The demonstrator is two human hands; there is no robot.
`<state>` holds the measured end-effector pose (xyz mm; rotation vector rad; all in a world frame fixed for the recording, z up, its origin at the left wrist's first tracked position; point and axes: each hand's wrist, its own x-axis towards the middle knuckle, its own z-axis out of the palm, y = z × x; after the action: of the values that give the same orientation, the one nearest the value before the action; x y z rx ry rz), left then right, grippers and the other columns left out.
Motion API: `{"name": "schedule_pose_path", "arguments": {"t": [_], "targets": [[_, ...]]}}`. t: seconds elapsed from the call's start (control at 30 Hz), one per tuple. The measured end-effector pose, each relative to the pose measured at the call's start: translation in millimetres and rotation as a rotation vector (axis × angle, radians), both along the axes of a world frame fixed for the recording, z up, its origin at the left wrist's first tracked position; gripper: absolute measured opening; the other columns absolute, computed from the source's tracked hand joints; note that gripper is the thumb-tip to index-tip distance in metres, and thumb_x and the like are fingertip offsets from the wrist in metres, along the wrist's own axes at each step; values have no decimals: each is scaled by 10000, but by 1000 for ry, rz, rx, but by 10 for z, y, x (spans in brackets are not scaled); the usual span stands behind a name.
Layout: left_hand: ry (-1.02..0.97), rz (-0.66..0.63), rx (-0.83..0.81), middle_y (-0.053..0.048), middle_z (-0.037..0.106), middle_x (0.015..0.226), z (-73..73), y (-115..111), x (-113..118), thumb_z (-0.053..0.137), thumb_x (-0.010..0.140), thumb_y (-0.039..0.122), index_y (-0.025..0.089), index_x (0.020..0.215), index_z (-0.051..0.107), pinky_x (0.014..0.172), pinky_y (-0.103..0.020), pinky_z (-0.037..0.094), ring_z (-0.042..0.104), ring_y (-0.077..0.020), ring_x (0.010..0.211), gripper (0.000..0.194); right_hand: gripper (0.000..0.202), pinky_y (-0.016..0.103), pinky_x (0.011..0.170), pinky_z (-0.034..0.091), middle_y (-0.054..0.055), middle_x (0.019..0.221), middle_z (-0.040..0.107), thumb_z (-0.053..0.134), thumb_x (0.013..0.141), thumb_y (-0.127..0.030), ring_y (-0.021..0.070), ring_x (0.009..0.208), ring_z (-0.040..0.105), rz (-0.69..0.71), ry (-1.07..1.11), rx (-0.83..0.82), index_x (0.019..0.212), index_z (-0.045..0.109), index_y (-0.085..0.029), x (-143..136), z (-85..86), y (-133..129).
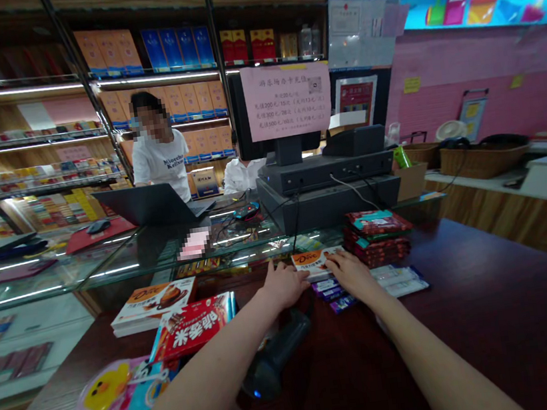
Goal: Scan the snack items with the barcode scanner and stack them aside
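A white and orange Dove box (pixel 312 262) lies on the dark wooden counter. My left hand (pixel 286 284) is at its left end and my right hand (pixel 350 274) is at its right end, fingers on the box. Purple packets (pixel 331 291) lie just below the box, beside a pale clear packet (pixel 399 279). Behind my right hand is a stack of dark red packets (pixel 375 235). A black handheld scanner (pixel 278 356) lies between my forearms. Left of my left arm are larger Dove boxes (pixel 153 305) and red boxes (pixel 191 327).
A yellow duck package (pixel 109 391) lies at the left front. Beyond the counter's edge stand a glass case (pixel 124 258), a laptop (pixel 147 205) and a register with a monitor (pixel 285 106). A person (pixel 160 152) stands behind the laptop; another is partly hidden by the monitor.
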<state>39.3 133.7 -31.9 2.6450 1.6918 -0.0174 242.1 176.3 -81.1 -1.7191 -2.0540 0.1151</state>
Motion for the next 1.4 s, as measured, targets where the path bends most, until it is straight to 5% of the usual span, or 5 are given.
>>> {"name": "schedule_pose_path", "arguments": {"t": [0.27,0.7,1.17,1.4], "targets": [[18,12,-17,-105,693,1244,32,-1,-97,409,990,441,271,1231,659,1124,-637,215,536,-328,1254,386,442,368,1065,390,196,1321,601,386,996,-365,288,1266,546,-25,-45,46,1265,645,-128,34,-44,48],[-111,103,-174,-112,667,1286,-24,37,-103,459,954,364,258,1342,508,1108,-616,294,582,-306,1252,405,508,428,963,426,228,1196,671,417,985,-436,356,1189,572,-168,-215,-16,1347,559,-108,-85,-5,-64],[-417,69,-204,-67,711,1231,312,-150,-284,480,845,89,184,1497,308,983,-293,488,650,-177,1156,681,437,412,1038,436,177,1229,676,470,926,-367,289,1180,616,-49,403,19,1250,636,-127,82,71,74],[-765,52,-41,-45,688,1282,440,-415,-612,481,839,68,263,1487,336,1079,-356,440,609,-170,1238,693,533,417,974,503,110,1214,713,696,756,-459,278,1104,672,186,732,-103,1214,663,-189,16,107,13]]}}
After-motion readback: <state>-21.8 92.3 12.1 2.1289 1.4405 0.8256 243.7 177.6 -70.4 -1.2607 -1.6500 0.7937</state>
